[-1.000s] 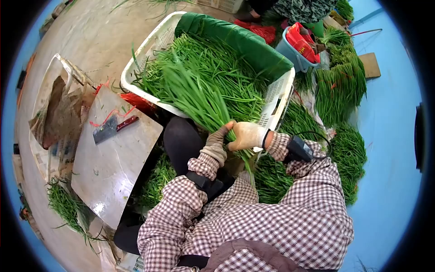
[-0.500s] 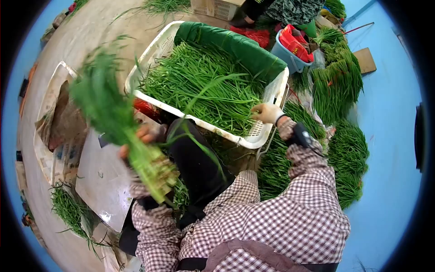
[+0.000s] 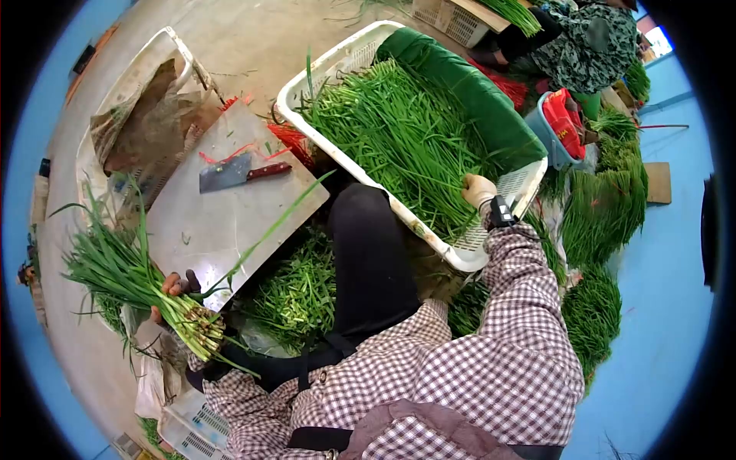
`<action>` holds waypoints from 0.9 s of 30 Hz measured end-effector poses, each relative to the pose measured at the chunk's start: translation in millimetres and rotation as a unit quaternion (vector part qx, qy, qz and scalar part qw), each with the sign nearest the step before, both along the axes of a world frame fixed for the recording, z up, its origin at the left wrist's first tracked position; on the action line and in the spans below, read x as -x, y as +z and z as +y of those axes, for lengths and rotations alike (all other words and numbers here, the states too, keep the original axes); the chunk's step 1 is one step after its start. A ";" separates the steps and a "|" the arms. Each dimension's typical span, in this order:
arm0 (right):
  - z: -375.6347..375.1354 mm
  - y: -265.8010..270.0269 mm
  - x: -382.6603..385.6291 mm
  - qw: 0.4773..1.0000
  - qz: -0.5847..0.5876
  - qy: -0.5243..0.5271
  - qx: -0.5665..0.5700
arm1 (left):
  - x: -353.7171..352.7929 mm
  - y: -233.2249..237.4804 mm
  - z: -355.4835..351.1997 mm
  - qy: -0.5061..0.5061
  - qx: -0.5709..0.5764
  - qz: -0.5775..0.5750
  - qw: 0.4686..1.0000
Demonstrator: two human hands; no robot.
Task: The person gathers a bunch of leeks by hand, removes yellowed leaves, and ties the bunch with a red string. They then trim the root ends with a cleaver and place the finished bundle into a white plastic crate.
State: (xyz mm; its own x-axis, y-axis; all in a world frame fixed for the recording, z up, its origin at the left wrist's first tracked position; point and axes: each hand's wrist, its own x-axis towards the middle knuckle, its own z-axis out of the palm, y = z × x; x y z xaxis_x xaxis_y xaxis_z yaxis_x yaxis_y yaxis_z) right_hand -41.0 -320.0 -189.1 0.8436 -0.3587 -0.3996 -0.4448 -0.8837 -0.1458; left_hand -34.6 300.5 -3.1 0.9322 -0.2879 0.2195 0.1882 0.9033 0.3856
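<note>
A bunch of chives, its pale cut ends toward me, is wrapped in my left hand at the lower left. One long leaf sticks out from it over the metal board. My right hand, in a pale glove, is at the right end of the white basket, its fingers closed on loose chives. A cleaver with a brown handle rests on the board. Leafy trimmings lie beside my knee.
A green cloth lines the basket's far side. Bundled chives are heaped at the right, near a blue bucket. Another white basket stands left. At the back a person in a patterned garment sits near a crate.
My left hand has lowered the chives from above the board to its near left, uncovering the cleaver. My right hand stays at the basket's right end. The view has shifted left.
</note>
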 end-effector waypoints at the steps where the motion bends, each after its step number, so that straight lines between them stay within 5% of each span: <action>1: -6.2 10.8 1.9 0.999 0.009 0.017 -0.046 | 5.7 -12.5 9.9 -0.024 0.008 0.050 0.998; 3: -26.8 17.1 2.6 0.991 -0.013 0.021 -0.133 | 19.1 -35.9 26.8 -0.081 0.050 0.158 0.983; 5: -43.5 28.9 1.6 0.961 -0.096 -0.048 -0.253 | 31.7 -59.3 27.5 0.031 0.058 0.221 0.973; 7: -54.3 63.2 -0.4 0.934 -0.263 0.018 -0.242 | 37.6 -67.2 23.9 -0.006 0.054 0.183 0.982; 8: -53.4 85.5 -3.7 0.882 -0.299 -0.120 -0.343 | 33.3 -92.7 34.6 -0.091 0.094 0.153 0.980; 9: -48.7 117.6 -8.8 0.929 -0.322 -0.093 -0.161 | 33.8 -110.7 54.0 -0.167 0.127 0.123 0.970; 11: -81.5 109.2 -10.7 0.890 -0.366 -0.045 -0.268 | 44.7 -71.9 22.8 -0.093 0.209 0.218 0.949; 13: -83.4 135.7 -8.8 0.656 -0.449 -0.173 -0.582 | 54.8 -80.1 17.2 0.116 0.072 0.209 0.968; 15: -134.7 89.6 -25.4 0.700 -0.427 -0.109 -0.562 | 51.4 -66.6 19.0 -0.033 0.196 0.223 0.954; 16: -114.8 99.3 -29.6 0.838 -0.421 -0.100 -0.332 | 47.0 -69.5 23.5 -0.082 0.199 0.209 0.954; 17: -115.8 91.2 -29.0 0.883 -0.419 0.018 -0.211 | 41.2 -73.8 29.5 -0.137 0.201 0.195 0.950; 18: -98.1 94.6 -27.3 0.914 -0.385 0.019 -0.123 | 38.1 -76.6 28.8 -0.133 0.192 0.180 0.955; 19: -96.1 89.2 -28.1 0.892 -0.367 -0.081 -0.251 | 36.8 -75.5 22.5 -0.126 0.181 0.162 0.962; 23: -106.2 106.0 -38.8 0.864 -0.499 0.062 -0.025 | 42.5 -62.2 7.6 -0.091 0.142 0.186 0.968; 24: -93.3 126.6 -37.4 0.856 -0.474 -0.139 -0.155 | 41.0 -66.1 10.7 -0.110 0.156 0.166 0.967; 25: -146.9 100.8 -45.1 0.894 -0.436 -0.101 0.001 | 39.6 -73.7 16.5 -0.126 0.170 0.145 0.966; 27: -103.1 144.5 -45.2 0.786 -0.424 -0.346 -0.288 | 42.8 -104.4 35.5 -0.078 0.146 0.149 0.975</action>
